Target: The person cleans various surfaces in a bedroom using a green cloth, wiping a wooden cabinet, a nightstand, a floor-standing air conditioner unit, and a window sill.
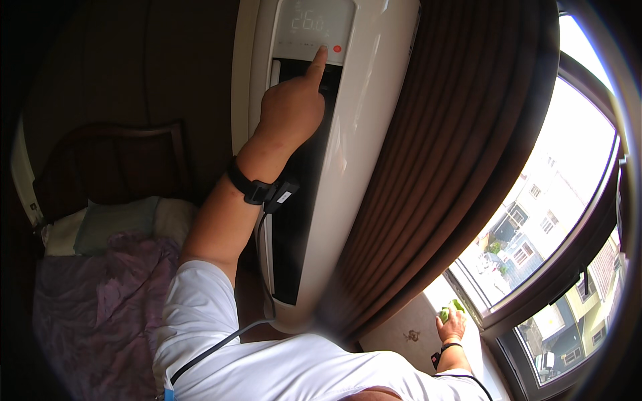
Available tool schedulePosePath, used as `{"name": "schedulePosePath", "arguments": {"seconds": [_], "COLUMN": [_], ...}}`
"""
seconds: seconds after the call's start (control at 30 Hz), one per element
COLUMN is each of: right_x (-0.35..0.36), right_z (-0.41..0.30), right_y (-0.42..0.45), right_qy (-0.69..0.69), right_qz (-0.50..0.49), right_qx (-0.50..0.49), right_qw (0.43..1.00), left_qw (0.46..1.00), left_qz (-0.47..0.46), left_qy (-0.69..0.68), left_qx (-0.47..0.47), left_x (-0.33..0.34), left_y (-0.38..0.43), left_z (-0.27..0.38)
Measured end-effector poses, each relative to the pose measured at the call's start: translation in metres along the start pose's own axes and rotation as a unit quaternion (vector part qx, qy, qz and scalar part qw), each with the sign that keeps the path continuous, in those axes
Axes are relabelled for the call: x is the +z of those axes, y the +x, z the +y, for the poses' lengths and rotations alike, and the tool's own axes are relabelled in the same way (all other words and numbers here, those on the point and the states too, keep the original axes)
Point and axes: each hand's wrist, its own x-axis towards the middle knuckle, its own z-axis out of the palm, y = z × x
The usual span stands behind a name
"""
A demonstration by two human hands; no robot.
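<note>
My left hand points with its index finger, whose tip is at the control panel of a white floor-standing air conditioner, just left of a red-orange round mark. The other fingers are curled and hold nothing. Faint digits glow on the panel. Low at the right, my right hand rests at the windowsill, its fingers closed around a crumpled green item, perhaps a cloth; its underside is hidden. Each wrist wears a black band with a small device and a cable.
A brown pleated curtain hangs between the air conditioner and the dark-framed window. At the left is a bed with a dark wooden headboard, pillows and a purple cover. A cable crosses in front of my white shirt.
</note>
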Motion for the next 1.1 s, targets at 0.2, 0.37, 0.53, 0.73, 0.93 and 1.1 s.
{"name": "schedulePosePath", "arguments": {"seconds": [0.2, 0.37, 0.53, 0.73, 0.93, 1.1], "right_x": [0.004, 0.008, 0.008, 0.009, 0.002, 0.005], "right_z": [-0.004, -0.006, -0.008, -0.004, -0.012, -0.014], "right_y": [0.004, 0.009, 0.015, 0.009, 0.003, -0.001], "right_qy": [-0.007, -0.013, -0.016, -0.017, -0.014, -0.006], "right_qz": [0.001, 0.006, 0.013, 0.017, 0.016, -0.003], "right_qx": [-0.003, -0.003, -0.011, -0.011, -0.010, -0.003], "right_qw": [1.000, 1.000, 1.000, 1.000, 1.000, 1.000], "left_qw": [0.999, 0.999, 0.999, 0.999, 0.966, 0.909], "left_qz": [0.016, 0.017, 0.034, -0.028, -0.016, -0.137], "left_qy": [0.028, 0.034, 0.023, -0.032, -0.208, -0.330], "left_qx": [0.002, 0.008, 0.008, -0.023, 0.152, 0.215], "left_x": [0.016, 0.021, 0.016, -0.001, 0.011, 0.028], "left_y": [0.009, 0.013, 0.011, -0.026, -0.101, -0.179], "left_z": [-0.009, -0.015, -0.016, 0.008, 0.026, 0.050]}}
